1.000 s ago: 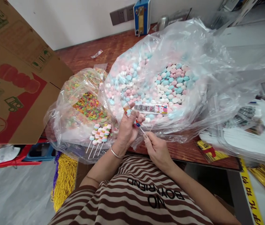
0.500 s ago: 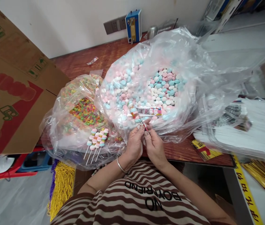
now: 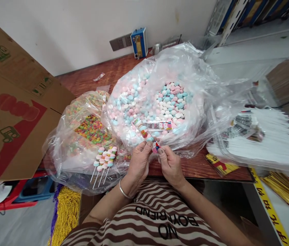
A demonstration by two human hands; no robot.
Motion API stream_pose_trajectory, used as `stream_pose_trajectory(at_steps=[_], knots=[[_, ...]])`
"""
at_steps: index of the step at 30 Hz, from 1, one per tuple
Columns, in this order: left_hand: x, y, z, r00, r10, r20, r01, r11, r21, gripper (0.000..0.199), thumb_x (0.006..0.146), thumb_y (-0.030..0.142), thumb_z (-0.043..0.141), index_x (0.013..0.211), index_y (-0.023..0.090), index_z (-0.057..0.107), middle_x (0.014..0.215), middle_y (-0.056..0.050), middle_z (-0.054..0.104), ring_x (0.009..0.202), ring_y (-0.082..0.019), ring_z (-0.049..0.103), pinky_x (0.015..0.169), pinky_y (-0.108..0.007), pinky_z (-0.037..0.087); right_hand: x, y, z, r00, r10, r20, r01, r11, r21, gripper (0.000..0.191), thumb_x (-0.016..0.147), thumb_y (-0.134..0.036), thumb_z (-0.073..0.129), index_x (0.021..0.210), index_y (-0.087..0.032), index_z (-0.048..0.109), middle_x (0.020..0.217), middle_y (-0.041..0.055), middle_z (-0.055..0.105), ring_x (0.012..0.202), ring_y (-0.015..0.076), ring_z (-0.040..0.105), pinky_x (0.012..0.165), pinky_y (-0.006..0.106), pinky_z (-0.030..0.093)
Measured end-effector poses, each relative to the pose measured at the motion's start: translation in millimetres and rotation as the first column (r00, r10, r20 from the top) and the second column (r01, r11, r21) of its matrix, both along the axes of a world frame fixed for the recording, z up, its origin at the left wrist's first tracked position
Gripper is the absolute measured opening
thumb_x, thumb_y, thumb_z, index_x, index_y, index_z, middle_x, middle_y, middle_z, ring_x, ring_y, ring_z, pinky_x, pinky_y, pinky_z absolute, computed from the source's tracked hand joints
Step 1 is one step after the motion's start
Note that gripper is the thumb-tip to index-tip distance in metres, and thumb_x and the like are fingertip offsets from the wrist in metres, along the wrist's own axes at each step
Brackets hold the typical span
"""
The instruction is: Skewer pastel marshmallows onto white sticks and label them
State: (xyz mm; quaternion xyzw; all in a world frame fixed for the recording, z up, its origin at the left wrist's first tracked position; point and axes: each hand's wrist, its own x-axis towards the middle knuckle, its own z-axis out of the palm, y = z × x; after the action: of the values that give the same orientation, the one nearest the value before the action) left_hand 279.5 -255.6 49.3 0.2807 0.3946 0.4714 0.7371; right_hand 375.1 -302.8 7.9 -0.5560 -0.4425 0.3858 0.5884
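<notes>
1. Skewer [image 3: 143, 131] of pastel and bright sweets, in a clear wrapper [image 3: 156, 147], sits at the hands, slanting up and left in front of the large sweets bag [image 3: 171, 100].
2. Left hand [image 3: 139, 164]: thumb and fingers close on the skewer's lower end; a bangle [image 3: 124, 191] circles the wrist.
3. Right hand [image 3: 171, 165]: thumb and bent forefinger pinch the wrapper's red-and-blue end, just beside the left fingertips.
4. Printed strip [image 3: 159, 125] lies on the large bag, just beyond the hands.
5. Finished-looking skewers [image 3: 105, 159] lie side by side on the smaller bag [image 3: 93, 129], which holds small, bright sweets, left of the hands.
6. White sticks [image 3: 269, 136] lie to the right, beyond a yellow packet [image 3: 221, 164] at the table's [image 3: 120, 66] near edge.
</notes>
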Motion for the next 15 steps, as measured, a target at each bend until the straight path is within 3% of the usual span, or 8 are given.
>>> stream_pose_trajectory(at_steps=[2, 3, 5, 7, 9, 11, 13, 15], knots=[[-1, 2, -5.2, 1.0, 0.003, -0.004, -0.003, 1.0, -0.008, 0.033, 0.064, 0.036, 0.091, 0.084, 0.014, 0.078, 0.077, -0.004, 0.075, 0.071, -0.013, 0.066, 0.076, -0.026, 0.052, -2, 0, 1.4, 0.953, 0.087, -0.29, -0.101, 0.994, -0.034, 0.037, 0.095, -0.055, 0.057, 0.076, -0.023, 0.054, 0.052, -0.0083, 0.04, 0.045, 0.0096, 0.035, 0.047, 0.024, 0.033], [-3, 3, -8.7, 1.0, -0.007, 0.002, 0.007, 1.0, -0.01, 0.033, 0.063, 0.037, 0.092, 0.083, 0.014, 0.078, 0.076, -0.004, 0.075, 0.069, -0.013, 0.065, 0.073, -0.026, 0.052, -4, 0, 2.0, 0.874, 0.141, -0.464, -0.181, 0.983, -0.042, 0.038, 0.093, -0.056, 0.06, 0.075, -0.023, 0.052, 0.049, -0.0105, 0.036, 0.04, 0.008, 0.029, 0.043, 0.023, 0.031], [-7, 6, -15.9, 0.995, -0.092, 0.027, 0.093, 0.995, -0.029, 0.036, 0.06, 0.038, 0.093, 0.083, 0.015, 0.078, 0.077, -0.006, 0.076, 0.071, -0.015, 0.067, 0.072, -0.027, 0.052, -5, 0, 2.9, 0.643, 0.224, -0.733, -0.341, 0.94, -0.012, 0.038, 0.089, -0.056, 0.066, 0.076, -0.023, 0.052, 0.043, -0.015, 0.027, 0.034, 0.0049, 0.016, 0.037, 0.021, 0.028], [-12, 11, -22.8, 0.971, -0.226, 0.079, 0.231, 0.971, -0.055, 0.041, 0.055, 0.041, 0.096, 0.082, 0.016, 0.077, 0.08, -0.008, 0.076, 0.078, -0.02, 0.07, 0.074, -0.031, 0.053, -4, 0, 2.8, 0.461, 0.277, -0.843, -0.465, 0.885, 0.037, 0.037, 0.087, -0.052, 0.071, 0.076, -0.022, 0.054, 0.041, -0.0169, 0.025, 0.03, 0.0031, 0.011, 0.033, 0.019, 0.027], [-17, 15, -28.5, 0.941, -0.308, 0.137, 0.32, 0.945, -0.074, 0.043, 0.049, 0.041, 0.098, 0.076, 0.017, 0.076, 0.079, -0.008, 0.075, 0.08, -0.022, 0.071, 0.075, -0.033, 0.055, -3, -1, 1.9, 0.382, 0.314, -0.869, -0.539, 0.84, 0.066, 0.036, 0.086, -0.05, 0.071, 0.074, -0.022, 0.053, 0.039, -0.0176, 0.024, 0.029, 0.0029, 0.009, 0.032, 0.019, 0.027], [-18, 18, -32.2, 0.953, -0.267, 0.145, 0.28, 0.956, -0.085, 0.04, 0.046, 0.038, 0.099, 0.069, 0.017, 0.074, 0.072, -0.005, 0.073, 0.072, -0.019, 0.07, 0.07, -0.03, 0.055, -3, -3, 1.1, 0.43, 0.328, -0.841, -0.552, 0.833, 0.042, 0.035, 0.088, -0.051, 0.067, 0.076, -0.022, 0.052, 0.04, -0.0174, 0.023, 0.029, 0.0038, 0.01, 0.032, 0.02, 0.031], [-14, 17, -33.3, 0.981, -0.163, 0.102, 0.172, 0.98, -0.095, 0.036, 0.049, 0.034, 0.098, 0.067, 0.016, 0.073, 0.068, -0.002, 0.071, 0.062, -0.013, 0.066, 0.066, -0.026, 0.054, -3, -4, 1.0, 0.655, 0.288, -0.698, -0.436, 0.899, -0.039, 0.033, 0.092, -0.054, 0.061, 0.082, -0.023, 0.054, 0.046, -0.014, 0.034, 0.032, 0.0057, 0.021, 0.038, 0.022, 0.038], [-6, 14, -32.0, 0.996, -0.075, 0.051, 0.08, 0.993, -0.088, 0.033, 0.052, 0.03, 0.097, 0.071, 0.015, 0.075, 0.07, -0.003, 0.073, 0.062, -0.011, 0.065, 0.067, -0.024, 0.054, -3, -4, 1.3, 0.913, 0.136, -0.386, -0.183, 0.979, -0.089, 0.03, 0.093, -0.053, 0.058, 0.091, -0.023, 0.057, 0.061, -0.0064, 0.052, 0.045, 0.0095, 0.043, 0.05, 0.025, 0.045]])
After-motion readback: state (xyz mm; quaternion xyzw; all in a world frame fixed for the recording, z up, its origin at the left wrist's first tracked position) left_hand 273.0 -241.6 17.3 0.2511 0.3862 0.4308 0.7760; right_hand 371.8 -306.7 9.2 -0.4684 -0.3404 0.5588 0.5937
